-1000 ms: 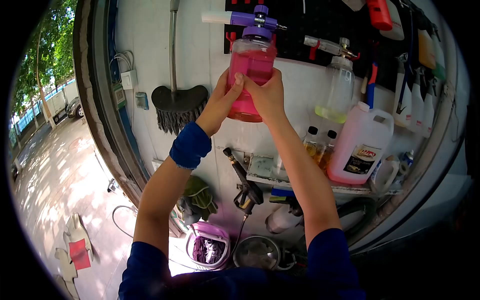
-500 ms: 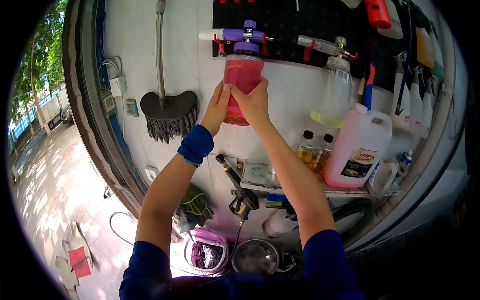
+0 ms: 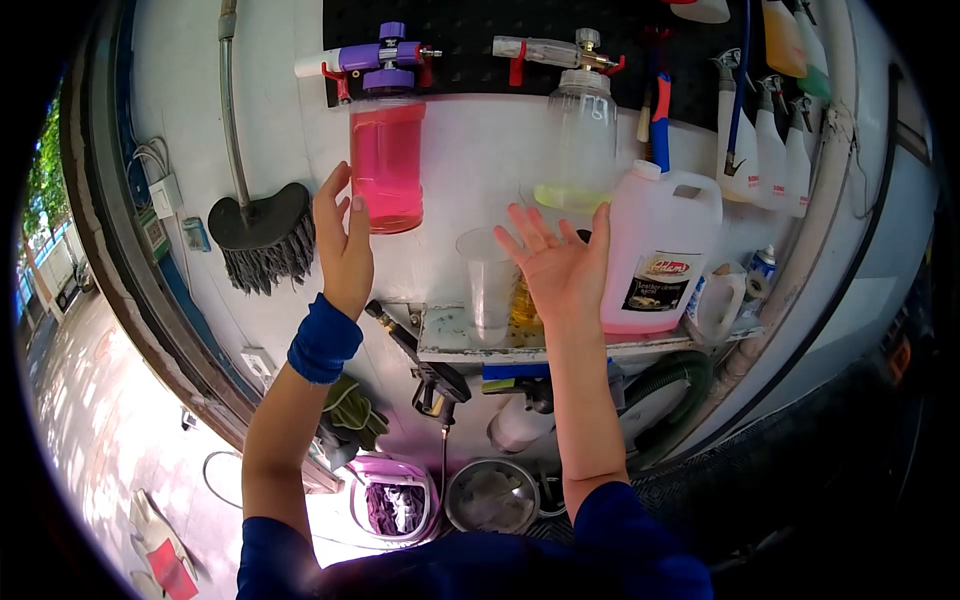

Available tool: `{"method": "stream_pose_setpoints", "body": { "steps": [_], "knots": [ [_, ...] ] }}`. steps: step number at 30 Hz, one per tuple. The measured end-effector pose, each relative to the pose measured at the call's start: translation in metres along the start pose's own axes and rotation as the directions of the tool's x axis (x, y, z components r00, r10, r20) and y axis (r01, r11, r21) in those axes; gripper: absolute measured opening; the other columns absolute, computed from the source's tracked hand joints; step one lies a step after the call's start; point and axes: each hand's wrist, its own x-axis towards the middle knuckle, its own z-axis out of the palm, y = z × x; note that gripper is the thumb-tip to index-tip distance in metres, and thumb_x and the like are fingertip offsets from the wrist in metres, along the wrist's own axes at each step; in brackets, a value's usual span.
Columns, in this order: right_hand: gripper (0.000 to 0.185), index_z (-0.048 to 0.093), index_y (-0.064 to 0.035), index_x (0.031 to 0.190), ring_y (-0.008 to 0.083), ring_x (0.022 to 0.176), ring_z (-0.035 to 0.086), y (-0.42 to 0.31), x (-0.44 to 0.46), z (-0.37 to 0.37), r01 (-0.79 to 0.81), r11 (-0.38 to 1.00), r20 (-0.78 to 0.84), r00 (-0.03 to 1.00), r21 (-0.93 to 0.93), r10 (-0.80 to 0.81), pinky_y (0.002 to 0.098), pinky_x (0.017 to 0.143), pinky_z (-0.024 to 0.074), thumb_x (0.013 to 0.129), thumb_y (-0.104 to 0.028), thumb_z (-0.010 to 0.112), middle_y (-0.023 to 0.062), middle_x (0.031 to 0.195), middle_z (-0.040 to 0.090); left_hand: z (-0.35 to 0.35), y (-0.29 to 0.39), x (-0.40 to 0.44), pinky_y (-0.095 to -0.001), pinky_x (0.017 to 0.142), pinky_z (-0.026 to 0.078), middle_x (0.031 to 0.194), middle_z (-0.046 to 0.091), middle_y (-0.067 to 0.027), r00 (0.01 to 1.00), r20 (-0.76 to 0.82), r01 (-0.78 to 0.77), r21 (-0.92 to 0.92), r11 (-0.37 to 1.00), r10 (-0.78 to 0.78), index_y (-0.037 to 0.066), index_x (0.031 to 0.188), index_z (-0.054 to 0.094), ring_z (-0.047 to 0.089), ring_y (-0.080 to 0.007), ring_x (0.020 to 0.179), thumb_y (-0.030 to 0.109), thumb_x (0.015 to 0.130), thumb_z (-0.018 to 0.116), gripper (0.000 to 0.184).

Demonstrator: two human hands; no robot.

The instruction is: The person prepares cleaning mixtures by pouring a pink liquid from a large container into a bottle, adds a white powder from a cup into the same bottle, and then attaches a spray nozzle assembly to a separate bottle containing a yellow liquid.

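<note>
The purple-topped bottle of pink liquid hangs upright from red hooks on the black pegboard. My left hand is just left of this bottle, fingers apart and holding nothing. With fingers spread and palm showing, my right hand is empty in front of the shelf, below a clear-topped bottle with some yellow-green liquid. Just right of my right hand stands a large jug of pink liquid. A clear cup stands on the shelf to its left.
A black broom hangs at the left. Spray bottles hang at the right. Below the shelf are a spray gun, a green hose, a pink basket and a metal bowl.
Both hands have let go of the pink bottle, which now hangs on the hooks. My right hand has moved right and opened. The view has shifted to the right.
</note>
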Motion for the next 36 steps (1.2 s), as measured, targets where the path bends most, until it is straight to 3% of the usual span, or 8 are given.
{"method": "stream_pose_setpoints", "body": {
  "steps": [3,8,17,23,29,30,31,36],
  "knots": [
    [0.098,-0.003,-0.0093,0.151,0.0441,0.138,0.028,-0.028,0.014,0.002,-0.096,0.972,-0.06,0.992,0.216,0.112,0.0677,0.106,0.0269,0.089,-0.057,0.057,0.0253,0.152,0.011,0.012,0.047,-0.021,-0.038,0.104,0.038,0.136,0.044,-0.0182,0.995,0.038,-0.093,-0.029,0.995,0.094,-0.003,0.137,0.04,0.046,-0.0271,0.125,0.02,0.099,0.046,0.044],
    [0.074,0.031,-0.015,0.143,0.0416,0.131,0.03,-0.046,0.038,0.01,-0.342,0.844,0.014,0.929,0.413,0.369,0.0586,0.104,0.0371,0.089,-0.058,0.056,0.0196,0.147,0.021,0.021,0.093,-0.041,-0.0396,0.107,0.032,0.134,0.047,-0.0209,0.923,0.239,-0.31,0.0,0.951,0.301,-0.005,0.133,0.043,0.045,-0.0335,0.125,0.006,0.091,0.049,0.043],
    [0.055,0.042,-0.0166,0.132,0.0316,0.109,0.04,-0.046,0.057,0.023,-0.336,0.895,0.213,0.936,0.292,0.282,0.0453,0.086,0.045,0.091,-0.05,0.056,0.0117,0.133,0.039,0.003,0.134,-0.045,-0.0404,0.107,0.031,0.134,0.048,-0.0215,0.91,0.276,-0.318,-0.016,0.948,0.31,-0.004,0.131,0.047,0.045,-0.0347,0.125,0.005,0.089,0.052,0.043],
    [0.058,0.05,-0.01,0.128,0.0354,0.121,0.047,-0.006,-0.021,-0.012,-0.283,0.942,0.285,0.932,0.18,0.225,0.0531,0.109,0.0303,0.088,-0.05,0.06,0.0104,0.135,0.049,-0.026,0.161,-0.037,-0.0528,0.11,0.026,0.137,0.042,-0.026,0.859,0.193,-0.512,0.36,0.78,0.474,-0.002,0.132,0.048,0.037,-0.0437,0.132,0.007,0.078,0.065,0.057],
    [0.082,0.027,-0.0221,0.148,0.0394,0.121,0.047,0.058,-0.127,-0.097,-0.468,0.883,0.355,0.821,-0.033,0.448,0.0476,0.083,0.0496,0.083,-0.052,0.066,0.0101,0.146,0.036,-0.082,0.161,-0.064,-0.0545,0.111,0.024,0.132,0.045,-0.0301,0.925,0.291,-0.374,0.597,0.71,0.243,-0.01,0.134,0.039,0.04,-0.0436,0.129,0.039,0.077,0.075,0.084],
    [0.082,0.027,-0.0221,0.148,0.0394,0.121,0.047,0.066,-0.137,-0.11,-0.491,0.871,0.367,0.804,-0.031,0.467,0.0476,0.083,0.0496,0.083,-0.052,0.066,0.0101,0.146,0.036,-0.096,0.166,-0.07,-0.0507,0.108,0.03,0.126,0.051,-0.0273,0.937,0.348,-0.226,0.563,0.795,0.019,-0.007,0.135,0.041,0.046,-0.0408,0.123,0.04,0.077,0.075,0.081],
    [0.085,0.025,-0.0218,0.149,0.0416,0.119,0.048,0.075,-0.144,-0.124,-0.493,0.866,0.39,0.784,-0.079,0.482,0.0465,0.079,0.0508,0.082,-0.052,0.066,0.0107,0.146,0.036,-0.107,0.17,-0.075,-0.047,0.104,0.036,0.121,0.057,-0.0244,0.892,0.407,-0.057,0.533,0.844,-0.196,-0.003,0.136,0.043,0.052,-0.0379,0.118,0.04,0.078,0.075,0.079],
    [0.092,0.021,-0.021,0.15,0.0444,0.123,0.044,0.093,-0.173,-0.165,-0.621,0.757,0.363,0.671,-0.202,0.647,0.0485,0.077,0.053,0.079,-0.055,0.068,0.0131,0.147,0.033,-0.156,0.165,-0.11,-0.0368,0.085,0.05,0.101,0.068,-0.0133,0.694,0.564,0.21,0.436,0.875,-0.448,0.012,0.131,0.056,0.065,-0.0294,0.094,0.04,0.078,0.076,0.063]
  ]
}}
